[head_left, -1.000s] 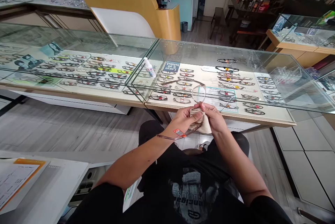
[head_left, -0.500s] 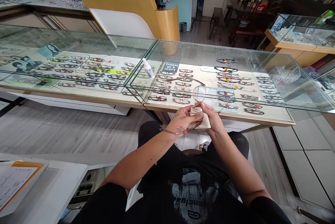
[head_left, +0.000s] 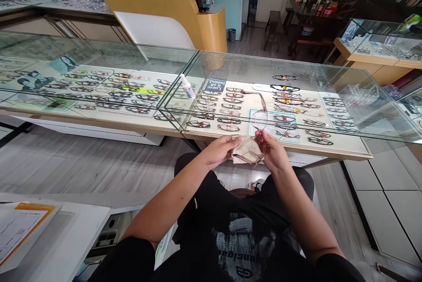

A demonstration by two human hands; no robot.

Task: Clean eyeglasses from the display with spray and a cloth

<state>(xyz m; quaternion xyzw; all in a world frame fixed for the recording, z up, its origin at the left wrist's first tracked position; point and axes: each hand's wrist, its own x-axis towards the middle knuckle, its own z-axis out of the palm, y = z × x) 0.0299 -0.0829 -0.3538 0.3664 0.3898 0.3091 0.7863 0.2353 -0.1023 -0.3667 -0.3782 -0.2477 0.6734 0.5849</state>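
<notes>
My left hand (head_left: 219, 151) pinches the left edge of a cream cloth (head_left: 246, 148) above my lap. A thin-framed pair of glasses (head_left: 259, 120) is in my right hand (head_left: 274, 153), whose fingers close on the frame near its middle. One lens stands up in front of the counter edge, with a temple arm stretching back to the left; the other lens lies over the cloth. A white spray bottle (head_left: 187, 87) stands on the glass display case, left of the hands.
A long glass case (head_left: 280, 148) holding rows of glasses runs across in front of me. At lower left is a white surface (head_left: 82, 225) with papers (head_left: 23, 229). A wooden counter (head_left: 211, 27) stands behind the case.
My left hand has moved left, away from the lens, and the cloth is spread wider. The glasses have shifted right and turned, and the red tag no longer shows beside my left wrist.
</notes>
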